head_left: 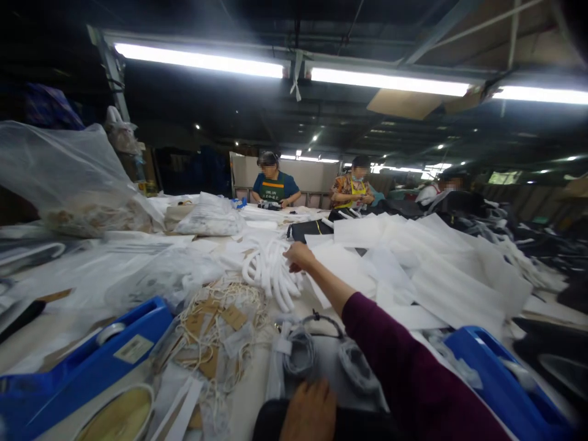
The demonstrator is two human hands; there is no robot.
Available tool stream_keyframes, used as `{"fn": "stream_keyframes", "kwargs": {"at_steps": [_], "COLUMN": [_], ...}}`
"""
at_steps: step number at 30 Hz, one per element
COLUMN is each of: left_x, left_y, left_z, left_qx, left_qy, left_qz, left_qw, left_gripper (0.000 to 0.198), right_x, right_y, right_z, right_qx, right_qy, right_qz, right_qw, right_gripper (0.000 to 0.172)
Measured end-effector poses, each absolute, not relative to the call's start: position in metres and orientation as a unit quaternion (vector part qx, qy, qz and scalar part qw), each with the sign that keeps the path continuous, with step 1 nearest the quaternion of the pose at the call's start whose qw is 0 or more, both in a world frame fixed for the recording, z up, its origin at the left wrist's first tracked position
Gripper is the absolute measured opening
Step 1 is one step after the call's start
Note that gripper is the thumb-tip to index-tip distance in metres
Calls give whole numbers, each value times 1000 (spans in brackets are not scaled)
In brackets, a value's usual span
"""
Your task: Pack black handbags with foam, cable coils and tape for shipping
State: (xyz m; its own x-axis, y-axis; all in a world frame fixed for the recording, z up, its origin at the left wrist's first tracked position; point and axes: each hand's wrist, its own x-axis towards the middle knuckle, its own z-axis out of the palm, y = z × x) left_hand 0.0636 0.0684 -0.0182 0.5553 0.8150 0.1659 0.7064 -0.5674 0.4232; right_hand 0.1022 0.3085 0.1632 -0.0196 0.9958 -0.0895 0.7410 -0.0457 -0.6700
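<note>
My right hand (299, 257) reaches out to the middle of the table, its fingers pressed together at the right edge of a pile of white foam tubes (271, 269). Whether a tube is between the fingertips is too small to tell. Close to me, my left hand (310, 410) rests on a black item (269, 419) at the bottom of the view, with its fingertips partly hidden from clear sight. Just beyond it lies a clear plastic package (321, 355) with coiled grey cords and a dark curved handle.
Blue tape dispensers stand left (92, 367) and right (500, 373). Tags with strings (220, 324) lie left of centre. White foam sheets (413, 257) are heaped at the right, a plastic bag (68, 177) at the left. Several people work across the table.
</note>
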Motion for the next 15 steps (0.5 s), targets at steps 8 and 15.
{"fn": "stream_keyframes", "kwargs": {"at_steps": [8,15], "left_x": [55,60], "left_y": [67,73], "left_z": [49,55], "left_qx": [888,880], "left_qy": [392,360], "left_qz": [33,38], "left_qw": [237,308], "left_gripper": [47,49], "right_x": [251,370], "right_y": [150,-13], "right_z": [162,80], "right_qx": [-583,-677], "right_qy": [-586,-465], "right_qz": [384,329], "right_qw": [411,467], "right_gripper": [24,32]}}
